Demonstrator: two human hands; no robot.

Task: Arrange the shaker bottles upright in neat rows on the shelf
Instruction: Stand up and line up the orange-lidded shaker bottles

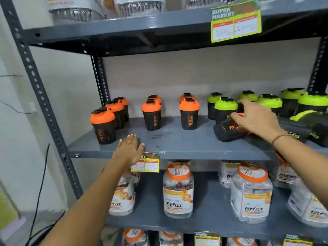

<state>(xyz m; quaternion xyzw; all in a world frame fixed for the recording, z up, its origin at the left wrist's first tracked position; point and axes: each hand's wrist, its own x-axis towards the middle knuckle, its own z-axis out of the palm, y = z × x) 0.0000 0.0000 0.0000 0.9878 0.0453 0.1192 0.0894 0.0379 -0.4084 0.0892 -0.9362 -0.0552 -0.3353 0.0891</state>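
Observation:
Black shaker bottles with orange lids stand upright in three short rows on the grey shelf [177, 142]; the nearest left one [103, 126] is at the front. Green-lidded shakers [225, 107] stand upright further right. One orange-lidded shaker [226, 129] lies on its side; my right hand [255, 118] rests over its lid end, fingers spread, and whether it grips the bottle is unclear. Two green-lidded shakers [308, 125] lie toppled at the far right. My left hand [128, 150] is flat and open at the shelf's front edge, holding nothing.
A yellow price tag [145, 163] hangs on the shelf edge beside my left hand. Clear jars with orange lids [178, 189] fill the shelf below. Foil containers [76, 14] sit on the shelf above. Slotted steel posts [40, 96] frame the left side.

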